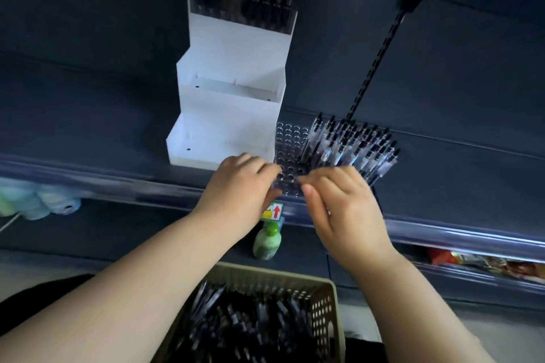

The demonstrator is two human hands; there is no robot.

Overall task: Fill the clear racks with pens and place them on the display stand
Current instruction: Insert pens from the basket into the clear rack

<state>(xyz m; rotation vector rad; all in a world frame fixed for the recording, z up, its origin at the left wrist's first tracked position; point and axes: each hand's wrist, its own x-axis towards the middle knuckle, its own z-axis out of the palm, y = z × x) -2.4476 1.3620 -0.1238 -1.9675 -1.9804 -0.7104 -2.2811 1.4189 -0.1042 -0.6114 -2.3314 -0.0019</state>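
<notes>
A clear rack (290,138) with rows of holes lies on the dark shelf, right of the white stepped display stand (230,103). Black pens (351,146) stand in the rack's right half, while its left holes are bare. My left hand (241,186) grips the rack's near left corner. The thumb and forefinger of my right hand (342,209) pinch the rack's front edge, and I see no pen between them. A second rack full of pens (244,9) sits on the stand's top step. The stand's two lower steps hold nothing.
A tan perforated basket (324,286) of loose black pens sits below my arms. A green-capped bottle (267,240) and a price tag with a red arrow (272,211) are under the shelf edge. Pale rolls (38,200) lie lower left and packaged goods (472,262) lower right.
</notes>
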